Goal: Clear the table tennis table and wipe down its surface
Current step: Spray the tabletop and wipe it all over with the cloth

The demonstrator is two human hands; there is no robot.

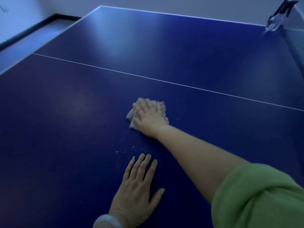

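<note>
The blue table tennis table (pixel 69 112) fills the view, with a thin white centre line running across it. A crumpled grey cloth (pixel 131 115) lies on the near half. My right hand (pixel 148 116) presses flat on the cloth with straight, spread fingers, arm stretched out from a green sleeve. My left hand (pixel 136 186) rests palm down on the table nearer to me, fingers straight, holding nothing. Small white crumbs (pixel 131 148) are scattered on the surface between the two hands.
The net (pixel 294 41) and its metal clamp post (pixel 274 22) stand at the far right. The table's left edge meets a pale floor (pixel 24 43) with a dark skirting board along the wall.
</note>
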